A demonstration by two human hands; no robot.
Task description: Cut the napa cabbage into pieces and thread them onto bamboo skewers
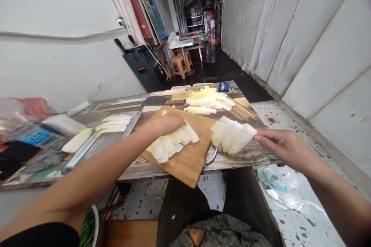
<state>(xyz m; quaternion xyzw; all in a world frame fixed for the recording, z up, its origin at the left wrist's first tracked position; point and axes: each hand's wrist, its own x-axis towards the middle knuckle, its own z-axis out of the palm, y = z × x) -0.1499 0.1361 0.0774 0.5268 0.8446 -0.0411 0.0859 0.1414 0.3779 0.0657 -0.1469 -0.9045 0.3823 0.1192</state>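
My right hand (275,142) is closed in a pinch at the right end of a skewer of napa cabbage pieces (233,135). The pale pieces overlap in a row and hang in the air, just right of the wooden cutting board (188,168). My left hand (174,123) reaches over the board, at the far side of a pile of cut cabbage pieces (168,144). Its fingers are mostly hidden behind the hand and blurred, so I cannot tell whether they grip a piece.
Behind the board lie more cabbage leaves (207,98), a bundle of bamboo skewers (243,108), a knife with a wooden handle (175,102) and a small blue box (223,86). At left, a metal tray (131,125) holds cabbage skewers. A plastic bag (285,183) lies on the floor.
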